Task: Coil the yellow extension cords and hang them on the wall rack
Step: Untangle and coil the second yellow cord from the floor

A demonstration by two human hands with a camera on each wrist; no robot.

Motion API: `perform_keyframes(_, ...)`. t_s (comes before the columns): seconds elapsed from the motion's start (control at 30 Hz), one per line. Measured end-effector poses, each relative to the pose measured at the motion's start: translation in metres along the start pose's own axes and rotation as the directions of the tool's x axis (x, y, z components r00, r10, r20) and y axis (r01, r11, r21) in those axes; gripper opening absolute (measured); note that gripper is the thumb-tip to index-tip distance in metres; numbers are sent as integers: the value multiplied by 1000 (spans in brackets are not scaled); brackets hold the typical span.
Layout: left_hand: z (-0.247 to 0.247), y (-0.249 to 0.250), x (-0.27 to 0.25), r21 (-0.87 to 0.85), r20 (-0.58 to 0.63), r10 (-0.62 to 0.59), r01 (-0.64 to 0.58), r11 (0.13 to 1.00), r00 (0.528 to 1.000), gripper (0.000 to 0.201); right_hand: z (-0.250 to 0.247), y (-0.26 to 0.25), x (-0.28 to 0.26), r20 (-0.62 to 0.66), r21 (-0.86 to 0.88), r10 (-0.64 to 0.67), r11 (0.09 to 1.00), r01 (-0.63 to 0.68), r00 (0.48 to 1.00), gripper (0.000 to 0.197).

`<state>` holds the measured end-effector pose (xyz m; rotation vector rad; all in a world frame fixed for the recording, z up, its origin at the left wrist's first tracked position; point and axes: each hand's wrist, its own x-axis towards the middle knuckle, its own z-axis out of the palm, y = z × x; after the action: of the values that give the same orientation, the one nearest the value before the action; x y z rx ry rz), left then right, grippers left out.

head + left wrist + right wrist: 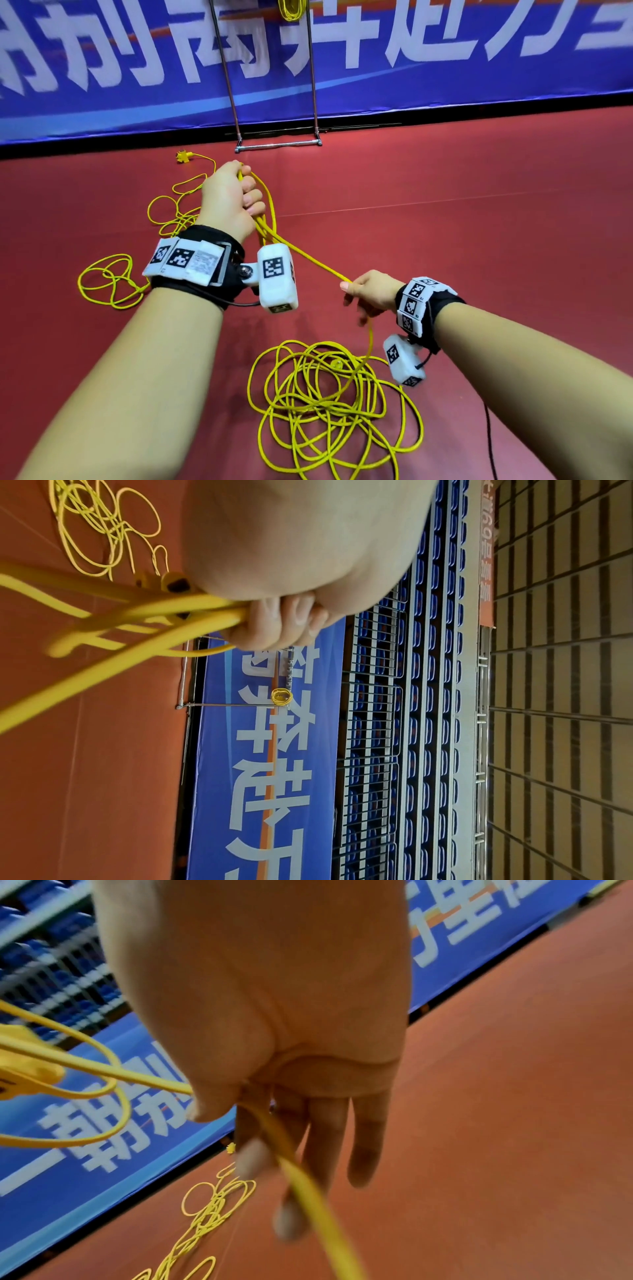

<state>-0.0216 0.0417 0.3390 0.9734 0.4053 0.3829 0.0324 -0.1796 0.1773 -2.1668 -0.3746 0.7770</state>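
Two cords were not coiled yet. Left of my left hand (227,198) one loose cord (109,279) lay untouched on the floor. That hand squeezed a few loops. My right hand (371,294) pinched the same cord (318,265), with its messy pile (329,404) below. One coil (291,8) hung on the rack (274,85) beyond.

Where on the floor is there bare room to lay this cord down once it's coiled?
Bare floor lies right of the rack, along the banner. Crowded: the loose pile under the right hand, and the tangle left of the left hand.
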Motion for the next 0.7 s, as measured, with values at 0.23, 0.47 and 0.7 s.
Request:
perform_keyframes(0.23,6,-8,-9,218,80,-50,32,975,996,29,-31,-58,-10,-370,-49,-103,995,91,923,25)
perform_keyframes(0.47,22,-27,-17,354,122,-85,36,935,989,33,-29,-84,-32,-263,330,-159,912,243,952,35)
perform_keyframes(0.7,30,-36,-24,345,146,-171,112,932,974,31,-25,-99,-45,-217,498,-222,812,304,951,10)
